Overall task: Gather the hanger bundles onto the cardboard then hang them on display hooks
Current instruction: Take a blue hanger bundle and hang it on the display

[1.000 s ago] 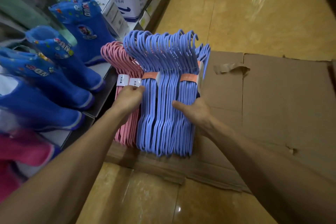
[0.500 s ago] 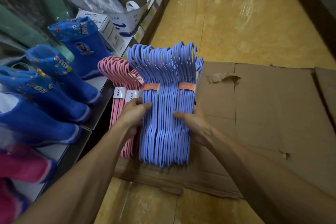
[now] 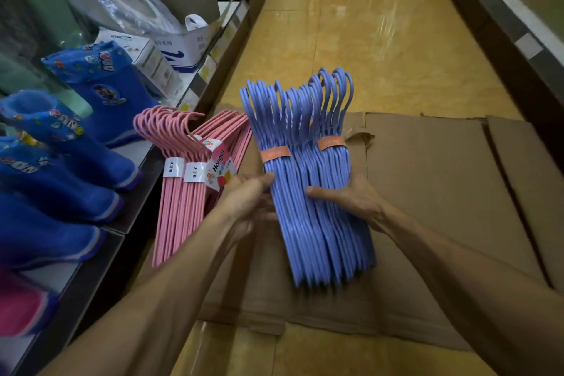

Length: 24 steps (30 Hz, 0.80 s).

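Blue printed rain boots (image 3: 100, 91) lined along the left shelf (image 3: 134, 210); behind them a white box (image 3: 186, 49); yellow tiled floor (image 3: 351, 33) beyond.

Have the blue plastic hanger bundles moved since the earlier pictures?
Yes. The blue plastic hanger bundles have shifted right, away from the pink hanger bundles leaning at the shelf, and now sit further over the flattened cardboard.

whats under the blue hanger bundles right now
Flattened cardboard lies under the blue hanger bundles, which both hands grip. The patch directly beneath them is covered.
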Tool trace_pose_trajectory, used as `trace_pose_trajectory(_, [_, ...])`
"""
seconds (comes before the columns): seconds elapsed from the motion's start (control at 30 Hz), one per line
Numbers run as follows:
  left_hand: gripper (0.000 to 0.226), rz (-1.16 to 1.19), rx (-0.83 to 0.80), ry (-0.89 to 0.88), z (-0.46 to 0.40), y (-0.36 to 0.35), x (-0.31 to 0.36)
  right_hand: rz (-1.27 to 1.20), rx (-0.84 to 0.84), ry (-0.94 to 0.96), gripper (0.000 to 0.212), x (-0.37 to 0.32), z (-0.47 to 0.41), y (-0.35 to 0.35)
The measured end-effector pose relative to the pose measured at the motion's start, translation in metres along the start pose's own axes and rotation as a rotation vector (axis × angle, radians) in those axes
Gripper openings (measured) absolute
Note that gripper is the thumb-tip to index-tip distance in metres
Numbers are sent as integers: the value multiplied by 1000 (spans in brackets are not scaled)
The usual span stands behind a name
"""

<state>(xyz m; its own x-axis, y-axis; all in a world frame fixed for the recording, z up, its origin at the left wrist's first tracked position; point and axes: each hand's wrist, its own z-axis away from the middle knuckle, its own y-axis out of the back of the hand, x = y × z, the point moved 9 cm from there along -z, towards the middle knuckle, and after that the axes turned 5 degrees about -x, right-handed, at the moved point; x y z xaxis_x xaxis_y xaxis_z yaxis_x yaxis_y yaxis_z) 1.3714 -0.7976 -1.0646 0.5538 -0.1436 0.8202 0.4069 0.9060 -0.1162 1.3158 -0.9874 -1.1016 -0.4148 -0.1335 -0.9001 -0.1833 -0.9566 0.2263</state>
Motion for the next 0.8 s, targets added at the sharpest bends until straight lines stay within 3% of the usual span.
trace_pose_trajectory(0.17, [36, 78, -83, -11, -6, -27, -6, 156, 54, -16, 118, 7, -3, 25])
trace_pose_trajectory(0.27, [40, 31, -109, -36, -12, -29, -6, 224, 96, -4, 123, 4, 4, 28])
trace_pose_trajectory(0.37, [39, -51, -95, -47, -16, -25, -4, 317, 152, -2, 143, 5, 8, 26])
trace_pose_trajectory(0.5, [40, -148, -63, -24, -21, -21, -8, 487, 132, -57, 154, 14, 16, 16])
trace_pose_trajectory(0.63, [42, -123, -58, -11, -26, -19, -10, 377, 133, -1, 144, 13, 20, 18])
trace_pose_trajectory(0.8, [48, 188, 8, 41, -27, -27, -41, 44, 113, -41, 76, 29, 20, 37])
